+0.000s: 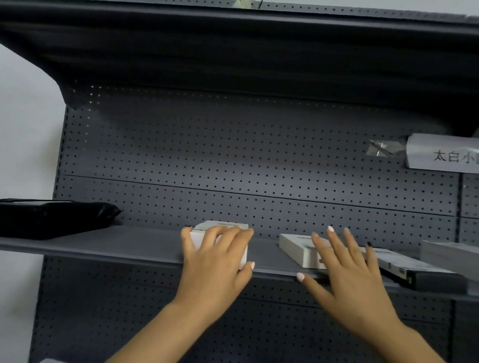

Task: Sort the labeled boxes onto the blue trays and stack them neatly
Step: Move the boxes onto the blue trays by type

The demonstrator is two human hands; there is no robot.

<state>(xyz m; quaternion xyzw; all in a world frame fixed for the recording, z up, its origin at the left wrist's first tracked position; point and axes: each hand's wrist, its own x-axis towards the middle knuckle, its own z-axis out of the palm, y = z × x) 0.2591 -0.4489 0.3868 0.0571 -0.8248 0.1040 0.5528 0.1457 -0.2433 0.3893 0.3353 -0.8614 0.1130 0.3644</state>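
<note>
A small white box (222, 227) stands on the dark grey shelf (138, 244) near its front edge. My left hand (216, 255) is wrapped around this box, fingers over its top and thumb on its right side. A flat white box (296, 246) lies to the right on the same shelf. My right hand (344, 267) hovers over that flat box with fingers spread, holding nothing. No blue tray is in view.
A black padded pouch (42, 216) lies at the shelf's left end. A long dark box (417, 271) and a grey box (462, 259) sit at the right. A paper label (460, 155) hangs on the pegboard back. An upper shelf (245, 44) overhangs.
</note>
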